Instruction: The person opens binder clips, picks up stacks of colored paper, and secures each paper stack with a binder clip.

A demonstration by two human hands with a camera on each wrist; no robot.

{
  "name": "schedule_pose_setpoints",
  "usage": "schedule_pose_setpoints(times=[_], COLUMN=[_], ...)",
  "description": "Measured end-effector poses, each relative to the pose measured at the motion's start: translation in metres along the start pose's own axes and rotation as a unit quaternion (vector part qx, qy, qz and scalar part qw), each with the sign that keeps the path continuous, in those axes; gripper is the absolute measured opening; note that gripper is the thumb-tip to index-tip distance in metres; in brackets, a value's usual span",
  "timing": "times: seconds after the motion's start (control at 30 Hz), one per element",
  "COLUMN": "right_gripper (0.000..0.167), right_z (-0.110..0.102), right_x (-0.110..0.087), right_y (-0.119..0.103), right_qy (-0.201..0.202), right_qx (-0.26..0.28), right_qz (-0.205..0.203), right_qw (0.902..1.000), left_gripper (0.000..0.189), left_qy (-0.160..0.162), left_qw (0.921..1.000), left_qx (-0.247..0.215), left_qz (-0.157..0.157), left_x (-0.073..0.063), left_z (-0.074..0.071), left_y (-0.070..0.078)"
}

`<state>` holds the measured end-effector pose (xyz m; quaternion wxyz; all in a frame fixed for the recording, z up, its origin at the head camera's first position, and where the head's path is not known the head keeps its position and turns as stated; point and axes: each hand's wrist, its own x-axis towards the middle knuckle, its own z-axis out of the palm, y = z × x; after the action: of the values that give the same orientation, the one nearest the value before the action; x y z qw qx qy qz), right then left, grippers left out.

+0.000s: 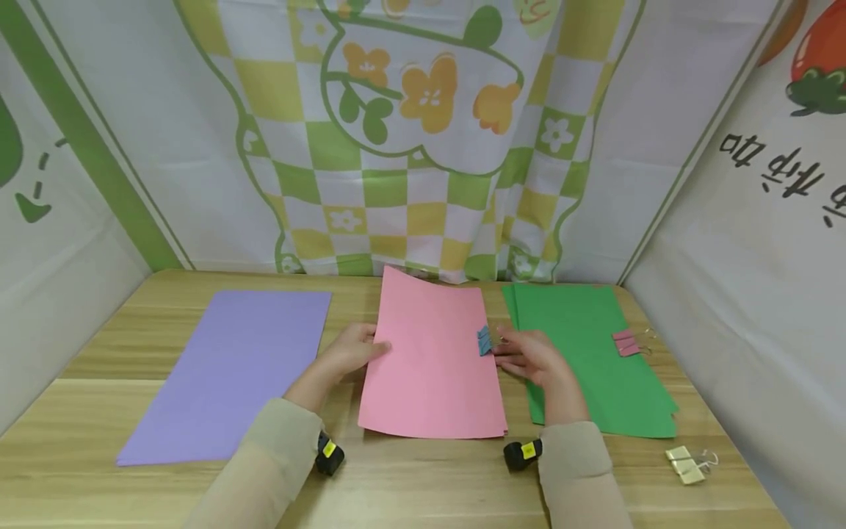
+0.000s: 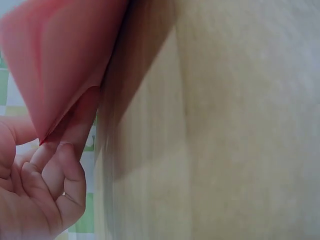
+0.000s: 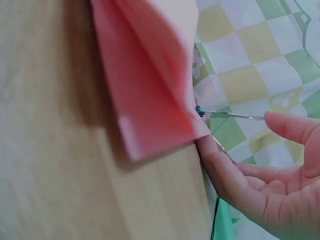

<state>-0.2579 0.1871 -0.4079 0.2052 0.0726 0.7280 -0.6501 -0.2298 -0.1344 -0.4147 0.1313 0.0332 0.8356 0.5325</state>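
A stack of pink paper (image 1: pixel 429 360) is tilted in front of me, its sheets bowed and spread apart at the near end. My left hand (image 1: pixel 350 349) pinches its left edge, thumb on top and fingers underneath. On the right edge sits a blue binder clip (image 1: pixel 485 341), its wire handles spread apart. My right hand (image 1: pixel 532 356) has the clip between thumb and fingers. In the right wrist view the thumb (image 3: pixel 285 125) is at the tip of the upper handle (image 3: pixel 240 116), and the index finger (image 3: pixel 225 172) lies under the paper's edge.
Purple paper (image 1: pixel 231 375) lies flat on the wooden table (image 1: pixel 423 485) at the left. At the right, green paper (image 1: pixel 581 353) carries a pink binder clip (image 1: pixel 625 343) on its right edge. A yellow binder clip (image 1: pixel 686 465) lies near the front right. A patterned curtain (image 1: pixel 429 206) hangs behind.
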Motion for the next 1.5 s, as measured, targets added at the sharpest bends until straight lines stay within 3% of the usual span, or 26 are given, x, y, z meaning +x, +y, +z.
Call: schedule_pose_setpoints(times=[0.3,0.57,0.87,1.07,1.23,1.33,1.4,1.5], right_gripper=[0.056,0.054,0.055,0.053,0.054,0.055,0.057,0.058], right_z=[-0.001,-0.003,-0.002,-0.002,-0.002,-0.003,-0.005,-0.008], right_x=[-0.005,-0.007,-0.009,-0.013,-0.022,-0.030,-0.036,-0.045], right_y=[-0.005,-0.005,-0.007,-0.014,-0.024,-0.030,-0.034,-0.040], right_qy=[-0.005,0.001,-0.005,-0.010,0.011,0.025,0.024,0.022], right_qx=[-0.080,-0.096,-0.104,-0.110,-0.161,-0.197,-0.208,-0.224], right_qz=[-0.010,-0.014,-0.018,-0.041,-0.060,-0.069,-0.079,-0.096], right_qw=[0.9967,0.9953,0.9944,0.9930,0.9851,0.9777,0.9746,0.9697], left_gripper=[0.035,0.035,0.042,0.047,0.044,0.041,0.037,0.034], left_qy=[0.004,-0.002,-0.035,-0.031,-0.010,0.004,0.017,0.032], left_qw=[0.9989,0.9976,0.9966,0.9958,0.9989,0.9988,0.9914,0.9640], left_qx=[-0.023,-0.023,-0.044,-0.075,-0.022,0.048,0.122,0.235], left_qz=[-0.040,-0.065,-0.061,-0.044,-0.041,-0.007,0.042,0.121], left_x=[-0.005,-0.011,-0.019,-0.028,-0.036,-0.042,-0.046,-0.053], left_z=[-0.003,-0.014,-0.026,-0.033,-0.040,-0.045,-0.048,-0.052], left_y=[-0.007,-0.008,-0.010,-0.009,-0.005,-0.002,-0.001,-0.001])
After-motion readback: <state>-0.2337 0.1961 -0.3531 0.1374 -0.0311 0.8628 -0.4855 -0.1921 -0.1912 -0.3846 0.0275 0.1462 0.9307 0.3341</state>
